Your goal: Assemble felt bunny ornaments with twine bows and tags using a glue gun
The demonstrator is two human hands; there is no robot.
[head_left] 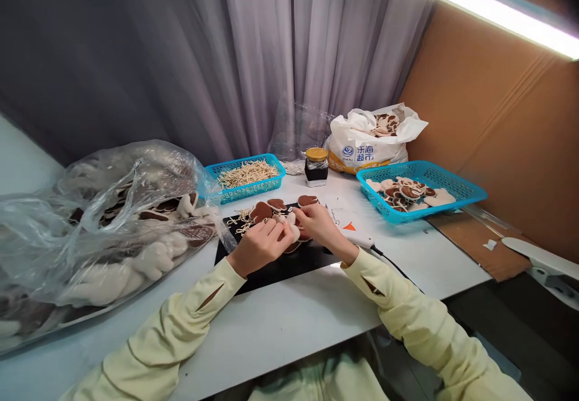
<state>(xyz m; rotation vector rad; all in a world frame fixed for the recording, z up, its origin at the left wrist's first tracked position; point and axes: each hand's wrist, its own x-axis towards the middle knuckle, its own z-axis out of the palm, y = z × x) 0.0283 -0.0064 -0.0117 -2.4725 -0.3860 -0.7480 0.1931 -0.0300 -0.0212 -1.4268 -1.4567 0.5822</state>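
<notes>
Over the black mat [266, 277], my left hand [262, 245] and my right hand [321, 227] meet fingertip to fingertip. Both are closed in a pinch on a small cream fabric piece [295, 233], partly hidden by the fingers. Around and beneath them lie several flat brown-and-cream fabric pieces [261, 212], soft and rounded in shape. Left of these, short cream cord loops [243, 223] are scattered on the mat. A white tool with a black cable [360, 240] lies beside my right wrist.
Left stands a large clear plastic bag [136, 232] of fabric pieces. Behind are a blue basket of cords [253, 191], a dark jar with yellow lid [316, 167] and a white bag [362, 148]. A second blue basket [452, 187] holds fabric pieces at right. A lamp glows overhead.
</notes>
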